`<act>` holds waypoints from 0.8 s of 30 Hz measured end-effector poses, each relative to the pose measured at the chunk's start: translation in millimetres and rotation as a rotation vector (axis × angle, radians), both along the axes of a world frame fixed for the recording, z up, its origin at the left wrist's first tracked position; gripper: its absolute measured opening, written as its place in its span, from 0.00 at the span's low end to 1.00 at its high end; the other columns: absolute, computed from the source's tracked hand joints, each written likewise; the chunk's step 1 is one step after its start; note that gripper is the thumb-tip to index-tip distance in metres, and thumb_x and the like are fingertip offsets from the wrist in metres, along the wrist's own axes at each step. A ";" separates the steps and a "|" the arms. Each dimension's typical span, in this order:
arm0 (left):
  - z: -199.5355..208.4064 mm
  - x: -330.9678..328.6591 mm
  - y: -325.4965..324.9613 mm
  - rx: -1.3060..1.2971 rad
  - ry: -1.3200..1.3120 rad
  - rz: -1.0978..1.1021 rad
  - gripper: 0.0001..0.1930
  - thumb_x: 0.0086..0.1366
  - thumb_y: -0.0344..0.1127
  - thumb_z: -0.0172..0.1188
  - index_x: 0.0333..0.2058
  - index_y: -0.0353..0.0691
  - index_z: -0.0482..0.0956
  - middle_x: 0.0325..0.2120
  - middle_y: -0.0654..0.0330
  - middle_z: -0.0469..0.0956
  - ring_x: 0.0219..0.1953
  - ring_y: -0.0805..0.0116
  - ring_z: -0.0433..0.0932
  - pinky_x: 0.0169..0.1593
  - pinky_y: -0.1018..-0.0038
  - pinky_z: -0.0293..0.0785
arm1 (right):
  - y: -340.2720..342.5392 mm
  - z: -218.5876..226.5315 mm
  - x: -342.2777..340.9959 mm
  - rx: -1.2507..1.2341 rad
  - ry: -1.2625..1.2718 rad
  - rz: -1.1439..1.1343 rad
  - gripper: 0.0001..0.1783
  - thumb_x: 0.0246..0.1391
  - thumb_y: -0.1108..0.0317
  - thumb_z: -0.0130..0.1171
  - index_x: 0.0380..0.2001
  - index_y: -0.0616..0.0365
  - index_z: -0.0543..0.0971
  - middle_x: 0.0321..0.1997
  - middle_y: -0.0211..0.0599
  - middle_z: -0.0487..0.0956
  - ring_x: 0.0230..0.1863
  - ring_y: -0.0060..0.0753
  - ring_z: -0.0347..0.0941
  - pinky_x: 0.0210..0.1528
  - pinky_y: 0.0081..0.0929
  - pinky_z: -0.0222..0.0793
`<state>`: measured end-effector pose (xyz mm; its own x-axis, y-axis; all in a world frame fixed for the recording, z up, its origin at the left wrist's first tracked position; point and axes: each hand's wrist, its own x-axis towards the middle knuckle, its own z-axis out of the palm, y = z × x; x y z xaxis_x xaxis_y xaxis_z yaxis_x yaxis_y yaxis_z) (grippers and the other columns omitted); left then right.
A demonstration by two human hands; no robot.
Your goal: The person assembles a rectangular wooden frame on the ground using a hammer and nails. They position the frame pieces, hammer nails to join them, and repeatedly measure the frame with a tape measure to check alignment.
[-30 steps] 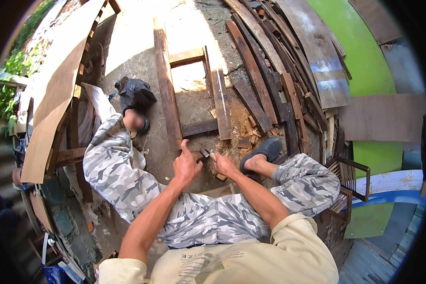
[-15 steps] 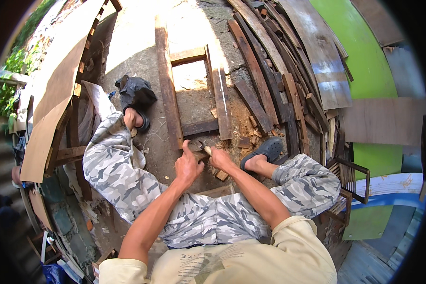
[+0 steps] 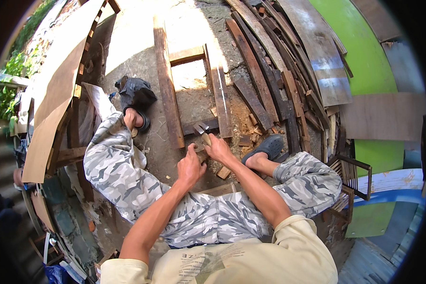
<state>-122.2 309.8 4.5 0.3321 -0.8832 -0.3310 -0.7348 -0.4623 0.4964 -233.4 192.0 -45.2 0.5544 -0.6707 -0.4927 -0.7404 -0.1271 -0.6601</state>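
My right hand (image 3: 218, 148) is closed around the light wooden handle of a claw hammer (image 3: 201, 128). The hammer's metal head is over the near crosspiece of a wooden frame (image 3: 170, 102), which lies on the ground ahead. Just left of and nearer than the hammer, my left hand (image 3: 190, 166) is closed on a short piece of wood (image 3: 201, 155), partly hidden by the fingers. The frame consists of two long boards with two short crosspieces between them. Whether a nail is in my left fingers is too small to tell.
Several long planks (image 3: 255, 66) are stacked at the right, beside a green panel (image 3: 359, 57). Wood chips and offcuts (image 3: 253, 137) lie near my right shoe (image 3: 269, 147). A black plastic bag (image 3: 135, 92) sits by my left foot. Plywood (image 3: 64, 90) stands at the left.
My right hand has raised the hammer forward, away from my left hand, so its head now shows clearly. My left forefinger, stretched out before, has curled in.
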 end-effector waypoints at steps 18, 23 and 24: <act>-10.7 14.3 19.5 -0.236 -0.182 -0.488 0.21 0.58 0.27 0.57 0.52 0.36 0.71 0.51 0.45 0.77 0.50 0.50 0.79 0.53 0.62 0.78 | -22.3 0.2 -27.2 -0.078 -0.045 -0.098 0.20 0.54 0.62 0.58 0.44 0.68 0.72 0.35 0.69 0.79 0.42 0.71 0.76 0.47 0.56 0.72; -22.4 10.1 23.3 -0.242 -0.193 -0.511 0.17 0.60 0.29 0.56 0.50 0.37 0.72 0.53 0.46 0.76 0.53 0.49 0.78 0.53 0.62 0.77 | 0.1 -22.2 -22.2 -0.111 -0.139 -0.234 0.20 0.55 0.61 0.56 0.44 0.66 0.71 0.33 0.70 0.78 0.39 0.73 0.75 0.43 0.60 0.70; -21.6 9.1 24.9 -0.238 -0.195 -0.498 0.18 0.60 0.29 0.57 0.50 0.37 0.72 0.53 0.47 0.76 0.54 0.50 0.77 0.52 0.63 0.77 | 4.6 -21.4 -19.8 -0.076 -0.105 -0.238 0.21 0.55 0.61 0.56 0.45 0.67 0.71 0.34 0.69 0.78 0.40 0.72 0.75 0.44 0.59 0.70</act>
<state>-113.0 334.7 -17.1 -0.1072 -0.9911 -0.0783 -0.9232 0.0700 0.3779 -253.2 196.6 -66.6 0.4217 -0.8213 -0.3842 -0.6836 -0.0096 -0.7298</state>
